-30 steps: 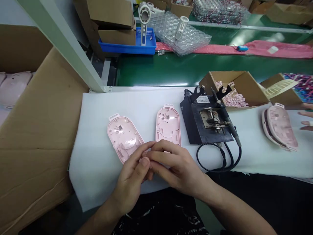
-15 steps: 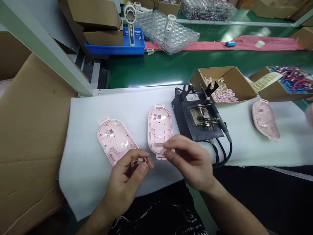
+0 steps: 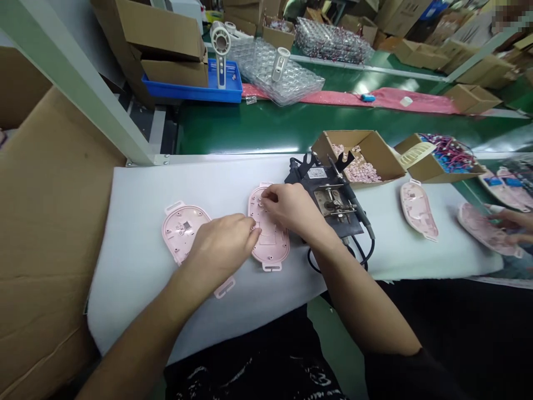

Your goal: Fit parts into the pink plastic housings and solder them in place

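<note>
A pink oval shell (image 3: 272, 251) lies open side up on the white sheet. Over its upper end is my right hand (image 3: 291, 208), fingertips pinched together near the small posts; whatever they hold is too small to make out. My left hand (image 3: 225, 241) is closed, its fingertips at the shell's left edge, and its contents are hidden. Beneath and left of it, a second pink shell (image 3: 177, 228) is partly covered. The black soldering stand (image 3: 328, 200) with its iron stands just right of my right hand.
Behind the stand, a cardboard box (image 3: 381, 158) holds small pink parts, beside a box of coloured wires (image 3: 452, 153). Another shell (image 3: 418, 211) lies to the right, where another person's hand (image 3: 516, 222) touches a further shell. A blue tray (image 3: 191, 91) sits at the back left.
Both hands have moved up to the middle shell, the right one to its upper end. My left hand has turned palm down, hiding the small pink parts. The view has shifted right.
</note>
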Action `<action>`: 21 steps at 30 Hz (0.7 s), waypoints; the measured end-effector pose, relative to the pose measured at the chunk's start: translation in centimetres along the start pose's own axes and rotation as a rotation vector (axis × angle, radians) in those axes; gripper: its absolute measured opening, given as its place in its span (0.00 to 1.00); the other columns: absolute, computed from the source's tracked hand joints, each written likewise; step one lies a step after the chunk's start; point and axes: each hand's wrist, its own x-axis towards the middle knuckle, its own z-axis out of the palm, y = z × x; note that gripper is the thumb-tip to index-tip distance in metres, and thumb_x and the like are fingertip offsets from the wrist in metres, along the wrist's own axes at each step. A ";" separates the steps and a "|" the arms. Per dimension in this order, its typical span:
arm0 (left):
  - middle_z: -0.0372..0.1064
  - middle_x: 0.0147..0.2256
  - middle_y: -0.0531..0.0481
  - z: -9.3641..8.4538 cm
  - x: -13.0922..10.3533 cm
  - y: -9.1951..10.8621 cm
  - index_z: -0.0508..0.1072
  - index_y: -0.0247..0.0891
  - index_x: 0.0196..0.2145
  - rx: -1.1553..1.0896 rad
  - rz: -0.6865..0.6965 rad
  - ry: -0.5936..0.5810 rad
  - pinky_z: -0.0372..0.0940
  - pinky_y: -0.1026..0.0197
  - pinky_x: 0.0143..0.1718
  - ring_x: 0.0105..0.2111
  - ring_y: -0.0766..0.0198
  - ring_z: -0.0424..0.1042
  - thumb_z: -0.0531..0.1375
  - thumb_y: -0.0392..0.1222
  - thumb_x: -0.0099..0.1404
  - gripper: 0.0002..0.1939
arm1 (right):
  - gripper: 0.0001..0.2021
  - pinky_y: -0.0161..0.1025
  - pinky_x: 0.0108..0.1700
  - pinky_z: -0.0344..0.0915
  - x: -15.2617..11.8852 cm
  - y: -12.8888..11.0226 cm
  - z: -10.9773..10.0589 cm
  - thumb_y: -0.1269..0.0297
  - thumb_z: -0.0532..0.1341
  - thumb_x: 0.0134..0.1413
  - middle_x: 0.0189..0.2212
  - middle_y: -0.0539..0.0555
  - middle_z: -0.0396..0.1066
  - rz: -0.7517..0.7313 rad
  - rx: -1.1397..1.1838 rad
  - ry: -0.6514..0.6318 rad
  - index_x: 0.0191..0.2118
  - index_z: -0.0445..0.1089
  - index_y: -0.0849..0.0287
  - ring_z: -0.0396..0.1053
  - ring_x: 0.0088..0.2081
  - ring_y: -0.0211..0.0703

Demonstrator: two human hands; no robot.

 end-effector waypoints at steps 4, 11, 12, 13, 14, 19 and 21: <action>0.76 0.35 0.44 -0.9 1.4 -1.4 0.79 0.37 0.37 0.054 -0.022 -0.001 0.59 0.56 0.29 0.31 0.55 0.73 0.50 0.46 0.74 0.19 | 0.10 0.38 0.33 0.58 -0.1 -0.2 0.6 0.69 0.58 0.59 0.30 0.56 0.78 0.001 -0.057 0.005 0.33 0.77 0.58 0.72 0.31 0.45; 0.74 0.37 0.47 -0.4 2.9 -1.7 0.77 0.41 0.45 0.094 0.058 0.069 0.58 0.58 0.29 0.34 0.57 0.72 0.50 0.43 0.75 0.15 | 0.12 0.41 0.38 0.61 -0.1 -0.7 -0.6 0.66 0.56 0.65 0.36 0.59 0.78 -0.038 -0.158 0.064 0.40 0.78 0.60 0.73 0.35 0.49; 0.74 0.37 0.48 -0.2 3.1 -1.7 0.75 0.42 0.48 0.098 0.079 0.076 0.58 0.58 0.29 0.33 0.58 0.72 0.50 0.42 0.75 0.15 | 0.13 0.42 0.40 0.63 0.0 -0.7 -0.9 0.67 0.55 0.66 0.39 0.60 0.78 -0.079 -0.173 0.086 0.44 0.77 0.61 0.73 0.38 0.49; 0.73 0.37 0.48 0.0 3.3 -1.7 0.74 0.44 0.51 0.105 0.097 0.082 0.58 0.59 0.29 0.33 0.58 0.71 0.49 0.42 0.76 0.15 | 0.13 0.43 0.43 0.64 0.2 -0.7 -1.1 0.69 0.55 0.66 0.42 0.61 0.77 -0.139 -0.192 0.101 0.46 0.77 0.61 0.73 0.41 0.50; 0.72 0.37 0.48 0.3 3.4 -1.7 0.74 0.44 0.53 0.114 0.113 0.086 0.58 0.59 0.29 0.33 0.59 0.70 0.49 0.42 0.76 0.16 | 0.14 0.44 0.47 0.65 0.4 -0.6 -1.2 0.72 0.55 0.65 0.46 0.62 0.76 -0.213 -0.219 0.105 0.48 0.76 0.62 0.72 0.44 0.51; 0.68 0.37 0.45 1.2 3.5 -1.9 0.74 0.43 0.53 0.156 0.182 0.080 0.55 0.59 0.29 0.34 0.57 0.68 0.48 0.43 0.77 0.17 | 0.21 0.48 0.59 0.63 1.9 0.7 -0.1 0.81 0.53 0.60 0.56 0.65 0.70 -0.415 -0.335 -0.032 0.56 0.71 0.66 0.68 0.54 0.54; 0.68 0.36 0.45 1.5 3.6 -2.0 0.73 0.43 0.54 0.164 0.189 0.076 0.54 0.59 0.28 0.34 0.58 0.67 0.47 0.43 0.77 0.17 | 0.21 0.48 0.58 0.64 2.3 1.1 0.4 0.81 0.52 0.60 0.54 0.64 0.71 -0.397 -0.321 -0.069 0.57 0.70 0.65 0.68 0.54 0.53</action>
